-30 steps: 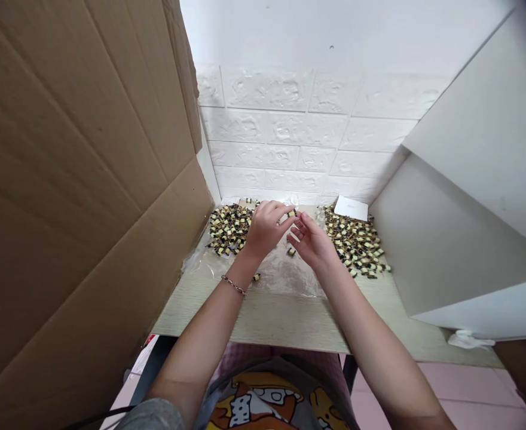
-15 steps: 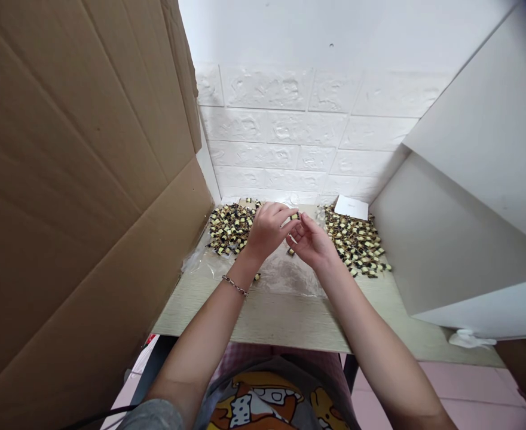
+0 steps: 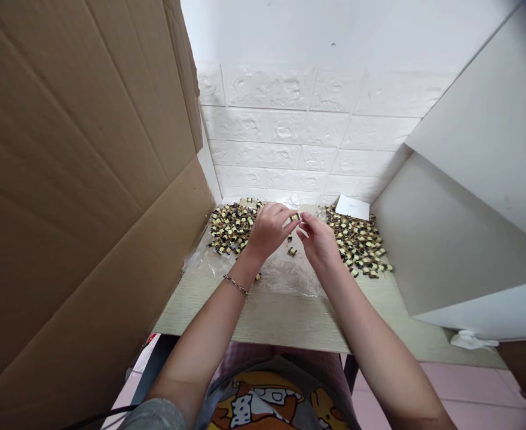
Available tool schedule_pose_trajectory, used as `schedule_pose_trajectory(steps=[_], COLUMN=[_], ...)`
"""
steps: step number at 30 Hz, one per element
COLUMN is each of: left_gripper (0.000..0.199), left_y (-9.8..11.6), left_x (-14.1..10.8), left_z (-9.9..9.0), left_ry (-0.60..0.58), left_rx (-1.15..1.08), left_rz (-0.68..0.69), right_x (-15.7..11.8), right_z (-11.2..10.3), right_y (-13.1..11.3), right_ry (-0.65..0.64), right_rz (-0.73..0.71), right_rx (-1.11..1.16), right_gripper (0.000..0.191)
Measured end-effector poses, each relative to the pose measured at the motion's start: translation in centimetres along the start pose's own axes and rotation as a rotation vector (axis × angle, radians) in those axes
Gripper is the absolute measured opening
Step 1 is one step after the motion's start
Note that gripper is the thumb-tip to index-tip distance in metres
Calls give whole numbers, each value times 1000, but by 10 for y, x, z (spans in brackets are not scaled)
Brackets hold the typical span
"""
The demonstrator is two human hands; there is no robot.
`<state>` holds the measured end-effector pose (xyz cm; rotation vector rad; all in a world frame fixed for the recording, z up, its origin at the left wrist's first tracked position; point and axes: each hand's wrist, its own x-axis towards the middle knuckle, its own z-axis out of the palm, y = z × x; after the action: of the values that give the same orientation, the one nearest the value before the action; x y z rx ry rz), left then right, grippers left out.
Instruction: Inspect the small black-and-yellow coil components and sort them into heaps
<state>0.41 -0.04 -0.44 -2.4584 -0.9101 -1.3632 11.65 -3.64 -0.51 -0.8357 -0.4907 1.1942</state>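
My left hand [image 3: 269, 228] pinches a small yellow-and-black wound coil [image 3: 294, 218] between thumb and fingertips, above the middle of the table. Close against the coil's right end, the thumb and forefinger of my right hand [image 3: 320, 239] are pinched together; whether they grip the coil or a fine wire on it is too small to see. Beneath the hands, a loose coil [image 3: 292, 251] lies on clear plastic sheeting [image 3: 290, 278]. Many similar coils form a left pile [image 3: 232, 227] beside my left hand and a right pile [image 3: 361, 245] beyond my right.
A white paper slip [image 3: 352, 207] rests on the back of the right pile. Tall cardboard [image 3: 155, 197] borders the left, a white panel [image 3: 451, 239] the right, and a brick-patterned wall [image 3: 285, 125] the back. White crumpled material [image 3: 473, 340] lies at the table's right end.
My right hand has turned slightly and drawn its lower fingers in, shifting a little right, so more of the loose coils below show. My left hand keeps its pinch nearly in place.
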Motion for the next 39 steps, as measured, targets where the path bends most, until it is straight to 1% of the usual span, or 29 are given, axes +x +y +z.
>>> schedule_pose_trajectory(steps=[6,12,14,17,19,21,29,34,39], left_gripper=[19,23,24,24,24,24,21,19,19], left_y=[0,-1,-1,0,1,1,2,1,1], left_x=[0,1,0,0,0,0,-1,-1,-1], left_z=[1,1,2,1,0,0,-1,-1,0], left_ry=[-26,-21,-19,-21,-19,-12,-1,-17,57], left_rx=[-23,-45,-42,-32,-23,-11,15,22,35], left_rz=[-25,-27,-29,-32,-34,-40,-53,-74,-146], right_x=[0,1,1,1,2,3,5,8,9], right_z=[1,0,-1,-2,-3,-4,-4,-6,-6], right_y=[1,-1,-1,0,1,1,-6,-9,-9], right_ry=[1,25,38,37,30,25,81,126,169], right_rz=[-64,-124,-178,-305,-391,-439,-418,-389,-341], right_rx=[-59,-118,-177,-269,-300,-302,-255,-218,-180], right_gripper=[7,8,8,11,14,15,15,13,16])
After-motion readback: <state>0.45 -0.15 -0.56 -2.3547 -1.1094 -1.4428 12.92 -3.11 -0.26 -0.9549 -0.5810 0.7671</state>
